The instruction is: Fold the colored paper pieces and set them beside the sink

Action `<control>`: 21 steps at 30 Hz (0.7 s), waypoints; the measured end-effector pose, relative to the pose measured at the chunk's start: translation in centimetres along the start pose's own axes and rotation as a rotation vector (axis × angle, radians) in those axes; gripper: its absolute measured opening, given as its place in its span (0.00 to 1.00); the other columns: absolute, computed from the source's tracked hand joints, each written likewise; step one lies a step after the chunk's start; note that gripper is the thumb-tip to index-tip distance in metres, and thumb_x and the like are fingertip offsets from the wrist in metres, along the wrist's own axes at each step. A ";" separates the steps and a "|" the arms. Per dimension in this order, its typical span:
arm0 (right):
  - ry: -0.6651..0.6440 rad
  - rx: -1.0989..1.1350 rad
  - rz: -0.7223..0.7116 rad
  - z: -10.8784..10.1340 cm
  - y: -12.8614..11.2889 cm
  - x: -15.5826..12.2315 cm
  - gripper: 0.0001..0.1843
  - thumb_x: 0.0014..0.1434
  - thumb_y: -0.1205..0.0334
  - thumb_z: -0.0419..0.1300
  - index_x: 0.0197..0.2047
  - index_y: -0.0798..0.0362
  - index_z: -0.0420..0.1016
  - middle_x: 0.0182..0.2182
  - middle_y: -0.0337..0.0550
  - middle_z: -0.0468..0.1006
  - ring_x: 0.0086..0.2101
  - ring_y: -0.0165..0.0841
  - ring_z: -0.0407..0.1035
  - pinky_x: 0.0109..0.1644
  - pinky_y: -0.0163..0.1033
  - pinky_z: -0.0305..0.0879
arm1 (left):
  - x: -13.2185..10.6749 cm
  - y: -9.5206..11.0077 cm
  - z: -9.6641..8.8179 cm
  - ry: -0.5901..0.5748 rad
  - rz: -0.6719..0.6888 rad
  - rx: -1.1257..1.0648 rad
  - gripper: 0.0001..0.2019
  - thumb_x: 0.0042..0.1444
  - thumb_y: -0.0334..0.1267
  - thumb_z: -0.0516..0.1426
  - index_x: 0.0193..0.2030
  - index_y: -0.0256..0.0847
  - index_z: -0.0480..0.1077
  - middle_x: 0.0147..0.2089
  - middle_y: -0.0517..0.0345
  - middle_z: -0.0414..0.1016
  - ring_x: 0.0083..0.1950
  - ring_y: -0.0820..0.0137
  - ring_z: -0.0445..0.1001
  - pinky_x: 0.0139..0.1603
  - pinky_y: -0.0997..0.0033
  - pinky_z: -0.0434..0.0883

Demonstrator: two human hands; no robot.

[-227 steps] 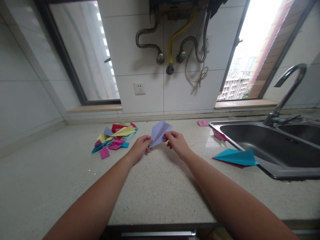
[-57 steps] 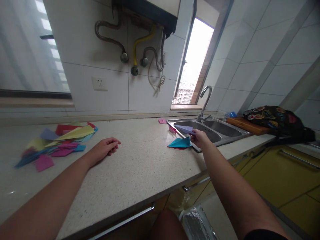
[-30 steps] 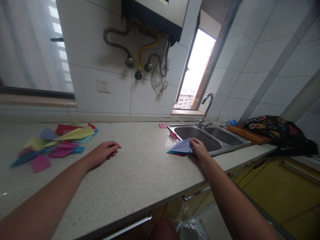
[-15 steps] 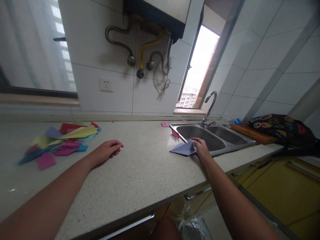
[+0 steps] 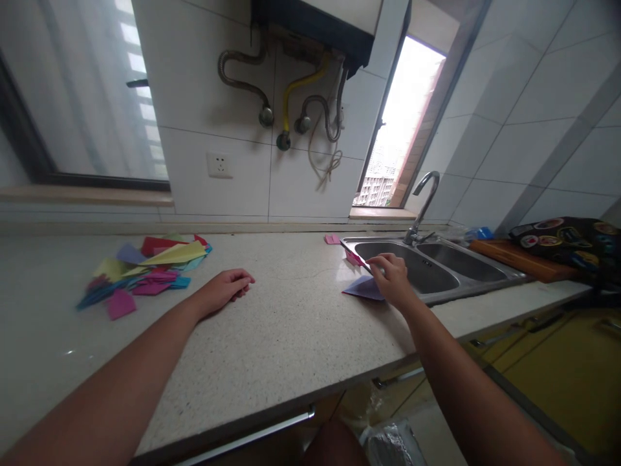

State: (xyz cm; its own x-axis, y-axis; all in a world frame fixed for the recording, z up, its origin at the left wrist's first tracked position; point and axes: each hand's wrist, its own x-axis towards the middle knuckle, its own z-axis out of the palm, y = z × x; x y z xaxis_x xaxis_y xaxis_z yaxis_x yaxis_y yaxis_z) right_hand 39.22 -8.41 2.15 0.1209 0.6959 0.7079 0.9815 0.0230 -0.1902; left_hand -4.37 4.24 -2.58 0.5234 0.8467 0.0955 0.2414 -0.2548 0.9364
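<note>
I find open counter (image 5: 301,310) between the left hand (image 5: 226,289) and the right hand (image 5: 394,282), running from the near edge to the far wall. At the far left a loose paper pile (image 5: 145,275) bars a low sweep. The right hand lies over a lilac plane (image 5: 356,288), just beside the sink (image 5: 466,289) rim. A pink scrap (image 5: 353,257) lies just beyond. The tap (image 5: 423,204) stands behind the basins. A board (image 5: 519,257) and a bag (image 5: 567,239) close off the far right.

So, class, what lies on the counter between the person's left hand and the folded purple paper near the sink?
Nothing: in the head view, the countertop between the left hand and the purple paper is a bare speckled surface.
</note>
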 end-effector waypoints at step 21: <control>-0.404 0.648 -0.538 12.8 -26.0 4.1 0.12 0.62 0.69 0.54 0.48 0.53 0.70 0.43 0.46 0.72 0.42 0.33 0.66 0.48 0.41 0.62 | 0.2 0.2 -1.3 0.170 0.126 0.161 0.11 0.56 0.43 0.53 0.35 0.37 0.71 0.28 0.58 0.71 0.28 0.70 0.67 0.30 0.70 0.62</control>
State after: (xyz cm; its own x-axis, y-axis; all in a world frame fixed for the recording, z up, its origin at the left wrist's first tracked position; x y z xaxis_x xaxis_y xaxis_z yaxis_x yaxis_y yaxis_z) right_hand 12.25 3.03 1.27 -0.5063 0.6693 0.5438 0.6015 0.7259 -0.3335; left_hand -5.31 4.96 -1.88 0.4164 0.8662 0.2763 0.3169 -0.4231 0.8489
